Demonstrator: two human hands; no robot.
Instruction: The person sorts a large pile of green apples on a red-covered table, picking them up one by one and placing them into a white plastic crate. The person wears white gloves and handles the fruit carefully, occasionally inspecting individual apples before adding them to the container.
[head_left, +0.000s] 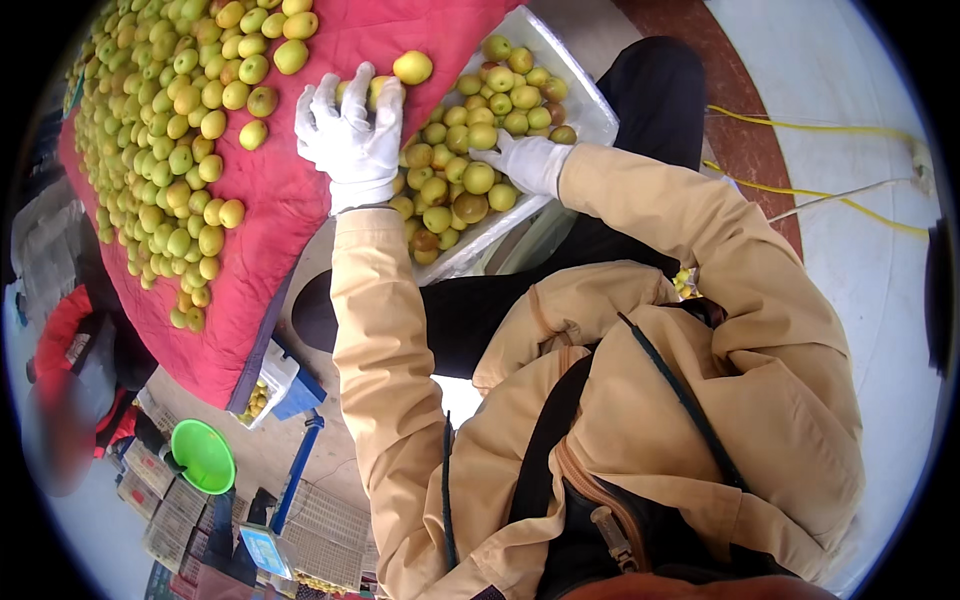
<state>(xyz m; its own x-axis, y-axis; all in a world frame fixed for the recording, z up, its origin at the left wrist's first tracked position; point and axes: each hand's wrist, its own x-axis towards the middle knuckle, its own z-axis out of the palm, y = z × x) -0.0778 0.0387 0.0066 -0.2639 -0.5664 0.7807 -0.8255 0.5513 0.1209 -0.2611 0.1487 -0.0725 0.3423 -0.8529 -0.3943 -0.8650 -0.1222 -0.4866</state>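
My left hand (351, 131), in a white glove, rests on the red quilted cloth (274, 187) with its fingers curled around yellow-green fruits (379, 90), likely jujubes. One more yellow fruit (412, 67) lies just past its fingertips. My right hand (525, 159), also white-gloved, is over the fruit in a white foam box (596, 105), with thumb and fingers at the fruits near the box's right side. Whether it grips one cannot be told. A large spread of green and yellow fruits (176, 150) covers the cloth to the left.
Beyond the cloth at lower left, a person in red and black (64, 322) is near a bright green basin (203, 456). A blue-posted scale (296, 472), crates (326, 525) and another box with fruit (274, 386) stand below. Yellow cables (817, 126) run at right.
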